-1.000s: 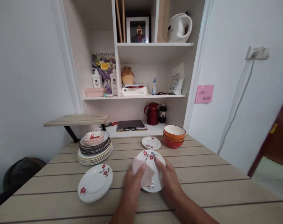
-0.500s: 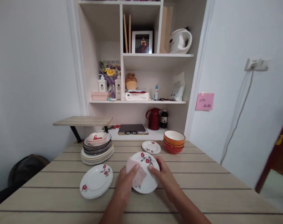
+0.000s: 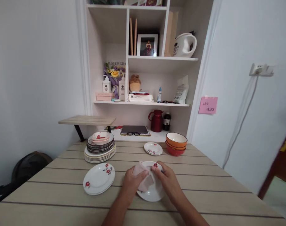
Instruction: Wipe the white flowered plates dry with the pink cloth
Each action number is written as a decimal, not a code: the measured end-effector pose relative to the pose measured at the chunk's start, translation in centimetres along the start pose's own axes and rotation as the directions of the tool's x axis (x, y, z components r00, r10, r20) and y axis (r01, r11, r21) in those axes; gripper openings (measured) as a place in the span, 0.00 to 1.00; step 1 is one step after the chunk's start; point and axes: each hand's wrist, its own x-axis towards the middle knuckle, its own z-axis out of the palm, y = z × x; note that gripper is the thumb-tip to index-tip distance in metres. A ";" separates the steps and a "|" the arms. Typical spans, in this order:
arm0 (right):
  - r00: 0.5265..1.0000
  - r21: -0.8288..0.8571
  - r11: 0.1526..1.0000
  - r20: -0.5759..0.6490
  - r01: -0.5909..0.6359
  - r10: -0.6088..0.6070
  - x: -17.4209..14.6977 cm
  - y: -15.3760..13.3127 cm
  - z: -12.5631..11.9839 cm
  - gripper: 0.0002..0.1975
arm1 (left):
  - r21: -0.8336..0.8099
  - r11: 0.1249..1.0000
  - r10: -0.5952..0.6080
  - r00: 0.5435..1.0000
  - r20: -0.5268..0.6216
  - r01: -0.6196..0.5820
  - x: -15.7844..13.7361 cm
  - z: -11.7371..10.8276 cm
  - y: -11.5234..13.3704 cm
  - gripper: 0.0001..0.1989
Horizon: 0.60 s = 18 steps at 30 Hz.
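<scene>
At the left of the worktop (image 3: 63,195), we locate a tall stack of plates (image 3: 100,149) topped by small pink dishes (image 3: 100,137). Nearer us lie two stacked oval floral plates (image 3: 98,180). Next, our left hand (image 3: 131,182) grasps a pale pink cloth (image 3: 146,185) against a floral plate (image 3: 156,190), positioned front centre between both hands. Beyond it sit small floral plates (image 3: 152,148). Our right hand (image 3: 168,179) grips the plate's right rim, thumb on the upper face. Behind, farther right, stand stacked orange and red bowls (image 3: 176,145).
</scene>
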 end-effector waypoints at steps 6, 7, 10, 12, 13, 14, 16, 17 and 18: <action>0.991 0.232 0.972 -0.109 -0.045 0.072 -0.4 1.0 1.7 0.16 | -0.098 0.994 -0.055 0.998 -0.035 0.052 -0.2 0.3 0.1 0.25; 0.987 0.286 0.956 -0.124 -0.061 0.100 -0.3 1.2 2.0 0.16 | -0.119 0.991 -0.072 0.997 -0.033 0.068 -0.1 0.3 0.0 0.25; 0.957 0.500 0.860 -0.186 -0.102 0.221 0.0 1.5 2.4 0.17 | -0.169 0.981 -0.105 0.994 -0.033 0.098 0.0 0.5 -0.6 0.27; 0.926 0.604 0.789 -0.228 -0.108 0.301 0.2 1.4 2.5 0.17 | -0.187 0.977 -0.110 0.993 -0.036 0.102 0.1 0.8 -1.0 0.28; 0.911 0.638 0.762 -0.241 -0.110 0.334 0.2 1.4 2.5 0.17 | -0.189 0.976 -0.115 0.993 -0.039 0.106 0.2 1.0 -1.2 0.29; 0.898 0.666 0.737 -0.250 -0.112 0.362 0.2 1.4 2.6 0.17 | -0.193 0.975 -0.120 0.991 -0.058 0.107 0.4 1.2 -1.4 0.29; 0.875 0.721 0.682 -0.244 -0.125 0.418 -0.1 1.5 3.1 0.17 | -0.200 0.972 -0.141 0.985 -0.096 0.119 0.7 1.5 -1.6 0.29; 0.871 0.745 0.653 -0.225 -0.136 0.438 -0.3 1.6 3.5 0.18 | -0.206 0.970 -0.152 0.981 -0.117 0.126 0.8 1.5 -1.6 0.29; 0.860 0.771 0.618 -0.203 -0.154 0.468 -0.5 1.7 3.9 0.19 | -0.211 0.968 -0.165 0.977 -0.135 0.135 0.9 1.4 -1.7 0.28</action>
